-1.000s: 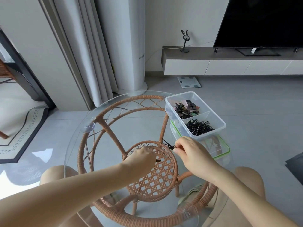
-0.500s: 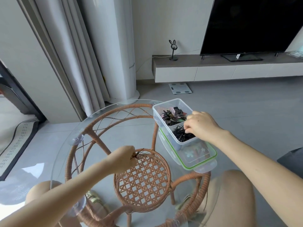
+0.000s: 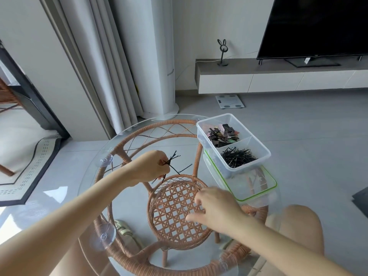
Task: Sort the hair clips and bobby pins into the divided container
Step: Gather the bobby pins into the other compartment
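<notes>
While most bobby pins (image 3: 238,159) and hair clips (image 3: 222,135) are sitting in the divided container (image 3: 264,154) at two o'clock, we are nearly finishing: our left hand (image 3: 148,166) is pinching a small bunch of pins (image 3: 170,162), and our right hand (image 3: 216,208) is reaching down with curled fingers, holding nothing we can see.

round glass table (image 3: 95,198) (rattan frame) carries a green-rimmed lid (image 3: 256,188); divided container (image 3: 264,154) atop.

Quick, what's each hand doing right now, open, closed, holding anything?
Left hand: closed on a bunch of thin black metal bobby pins.
Right hand: fingers curled over the glass tabletop; cannot tell whether it holds anything.
</notes>
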{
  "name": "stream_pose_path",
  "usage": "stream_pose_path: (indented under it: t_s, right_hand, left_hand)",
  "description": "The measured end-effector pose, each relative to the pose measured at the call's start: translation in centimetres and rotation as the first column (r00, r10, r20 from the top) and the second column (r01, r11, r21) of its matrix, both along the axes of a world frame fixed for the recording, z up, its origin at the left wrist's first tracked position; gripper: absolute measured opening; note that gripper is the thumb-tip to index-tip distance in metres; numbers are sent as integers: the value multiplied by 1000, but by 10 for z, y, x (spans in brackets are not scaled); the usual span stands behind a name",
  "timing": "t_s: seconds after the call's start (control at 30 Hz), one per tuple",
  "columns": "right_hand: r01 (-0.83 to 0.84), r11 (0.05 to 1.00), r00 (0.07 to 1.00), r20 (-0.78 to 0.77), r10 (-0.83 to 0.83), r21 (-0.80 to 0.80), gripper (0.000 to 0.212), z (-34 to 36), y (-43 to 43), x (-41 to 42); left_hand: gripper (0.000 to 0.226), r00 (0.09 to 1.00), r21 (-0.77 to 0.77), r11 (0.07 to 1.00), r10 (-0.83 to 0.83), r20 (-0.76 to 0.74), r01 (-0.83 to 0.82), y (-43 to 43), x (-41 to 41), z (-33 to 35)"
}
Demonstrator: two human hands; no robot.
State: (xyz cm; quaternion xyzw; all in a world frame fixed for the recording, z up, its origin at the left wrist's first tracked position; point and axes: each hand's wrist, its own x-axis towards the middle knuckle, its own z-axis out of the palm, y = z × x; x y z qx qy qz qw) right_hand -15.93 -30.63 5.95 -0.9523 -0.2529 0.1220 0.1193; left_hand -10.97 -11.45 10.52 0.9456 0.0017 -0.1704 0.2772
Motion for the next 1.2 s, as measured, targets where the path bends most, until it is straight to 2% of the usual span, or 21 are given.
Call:
stream_pose_path:
  t_s: [0.1, 0.2, 0.27, 0.4, 0.43, 0.5, 0.63, 0.8, 0.9, 1.03, 1.13, 1.2]
  right_hand:
    - [45, 999, 997, -60, -45, 8, 37, -20, 14, 1]
    - [-24, 999, 999, -33, 23, -22, 19, -27, 24, 6]
    - [-19, 1000, 999, 37, 18, 24, 13, -28, 26, 15]
    - [31, 990, 945, 318, -73, 134, 11, -23, 29, 64]
    - [25, 990, 942, 328, -69, 136, 9, -22, 31, 75]
    - [-9, 997, 956, 293, -16, 83, 9, -24, 34, 89]
    - [-91, 995, 975, 206, 82, 35, 26, -26, 37, 93]
    - [-115, 993, 977, 185, 109, 24, 21, -25, 43, 84]
    - [-63, 995, 988, 145, 51, 83, 22, -16, 40, 71]
    - [112, 949, 956, 229, -183, 293, 21, 10, 11, 59]
    - [191, 937, 890, 351, -292, 294, 24, 28, -33, 67]
    - [224, 927, 863, 380, -333, 302, 21, 35, -61, 78]
  left_hand:
    - [14, 1000, -7, 1000, -6, 7, 6, 1, 0, 4]
    - [15, 1000, -22, 1000, -13, 27, 14, 3, 2, 8]
    - [18, 999, -22, 1000, -21, 34, 22, 3, 3, 12]
    - [18, 999, -19, 1000, -19, 51, 20, 6, 7, 18]
    - [17, 998, -18, 1000, -17, 54, 18, 6, 7, 19]
    - [18, 998, -13, 1000, -14, 58, 15, 8, 7, 20]
    - [19, 998, -33, 999, -5, 61, 7, 13, 7, 24]
    - [20, 998, -71, 997, 28, 61, -24, 19, 13, 28]
    - [20, 997, -69, 997, 32, 76, -27, 17, 17, 31]
    - [20, 998, -82, 997, -10, 65, 15, 4, 22, 38]
    - [18, 995, -79, 994, -76, 67, 81, -21, 29, 44]
    - [19, 990, -80, 988, -126, 59, 130, -44, 39, 45]
